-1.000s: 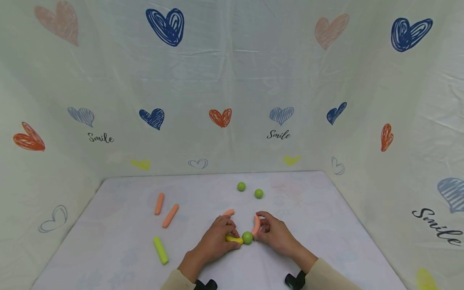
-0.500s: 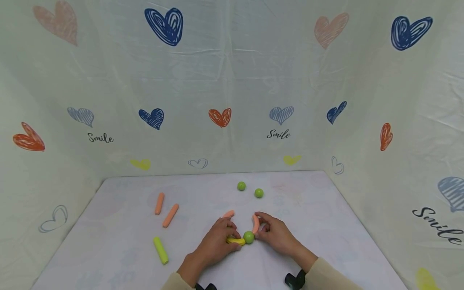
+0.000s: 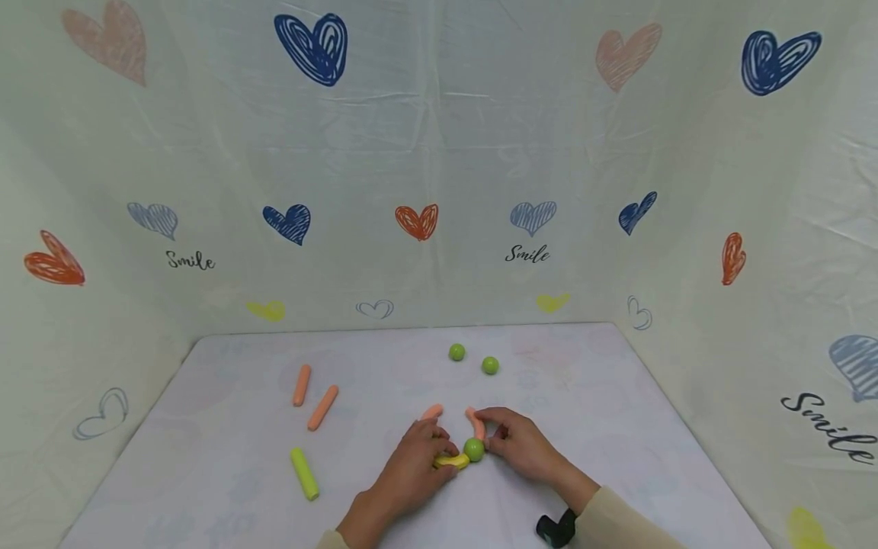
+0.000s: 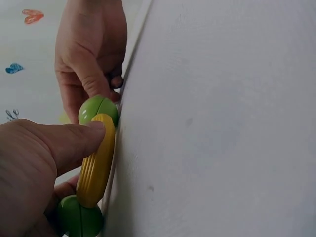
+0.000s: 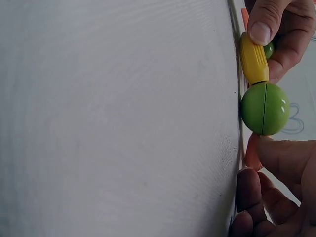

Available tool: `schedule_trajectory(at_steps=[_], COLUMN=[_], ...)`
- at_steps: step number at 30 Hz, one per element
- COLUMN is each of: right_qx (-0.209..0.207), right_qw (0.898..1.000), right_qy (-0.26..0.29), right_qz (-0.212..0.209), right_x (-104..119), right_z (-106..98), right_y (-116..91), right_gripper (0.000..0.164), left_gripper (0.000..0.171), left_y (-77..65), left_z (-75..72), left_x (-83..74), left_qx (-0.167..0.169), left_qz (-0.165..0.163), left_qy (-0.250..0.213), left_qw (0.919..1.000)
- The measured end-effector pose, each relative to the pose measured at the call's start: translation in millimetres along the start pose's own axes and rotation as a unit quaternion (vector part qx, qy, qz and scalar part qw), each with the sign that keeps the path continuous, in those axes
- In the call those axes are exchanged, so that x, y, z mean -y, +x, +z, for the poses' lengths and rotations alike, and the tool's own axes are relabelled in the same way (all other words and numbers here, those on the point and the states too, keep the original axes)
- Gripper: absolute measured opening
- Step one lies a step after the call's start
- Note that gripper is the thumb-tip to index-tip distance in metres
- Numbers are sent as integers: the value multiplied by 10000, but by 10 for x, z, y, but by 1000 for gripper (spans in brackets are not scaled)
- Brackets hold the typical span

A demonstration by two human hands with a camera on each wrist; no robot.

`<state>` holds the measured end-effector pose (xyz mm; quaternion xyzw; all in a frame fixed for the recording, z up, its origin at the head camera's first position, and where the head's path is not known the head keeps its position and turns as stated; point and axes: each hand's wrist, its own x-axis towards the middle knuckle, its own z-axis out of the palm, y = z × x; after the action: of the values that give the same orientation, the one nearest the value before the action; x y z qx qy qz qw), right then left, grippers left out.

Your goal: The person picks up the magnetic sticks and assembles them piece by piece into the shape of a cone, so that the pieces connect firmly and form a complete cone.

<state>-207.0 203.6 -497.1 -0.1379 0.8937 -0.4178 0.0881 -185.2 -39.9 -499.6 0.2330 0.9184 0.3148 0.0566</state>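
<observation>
Left of green ball [image 3: 474, 450]: left hand [image 3: 414, 463] pinches yellow piece [image 3: 453, 461], thumb and fingers closed in, piece touching ball. Right of ball: right hand [image 3: 517, 442], fingers bent, pinches curved orange piece [image 3: 478, 426]. Its far end just swung left; layout now appears to curl inward. White table [image 3: 384, 366] under ball, heart-print sheet [image 3: 473, 168] beyond.

A grooved piece [image 3: 456, 461] is showing yellow; at its two o'clock a ball [image 3: 473, 450] is showing green, at one, a curved stick [image 3: 479, 427] salmon. At twelve, the pale backdrop [image 3: 384, 152] is displaying blue, red, pink and yellow hearts [image 3: 416, 225].
</observation>
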Motion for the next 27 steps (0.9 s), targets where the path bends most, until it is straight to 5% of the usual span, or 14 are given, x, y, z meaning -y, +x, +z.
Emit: schedule_trajectory(at_steps=[6, 17, 27], right_qx=[66, -431, -293], right_qw=[9998, 9978, 9991], right_qy=[-155, 288, 312], right_qz=[-147, 402, 39], right_x=[24, 62, 65], right_z=[13, 79, 132], right_y=[-2, -108, -185], right_gripper=[41, 33, 38], left_gripper=[19, 22, 21], left_y=[-25, -68, -74], left_z=[49, -6, -75], left_x=[-29, -80, 13], left_qx=[-212, -354, -423], left_qz=[108, -128, -357], left_qy=[85, -9, -310], left_qw=[9997, 9993, 9980])
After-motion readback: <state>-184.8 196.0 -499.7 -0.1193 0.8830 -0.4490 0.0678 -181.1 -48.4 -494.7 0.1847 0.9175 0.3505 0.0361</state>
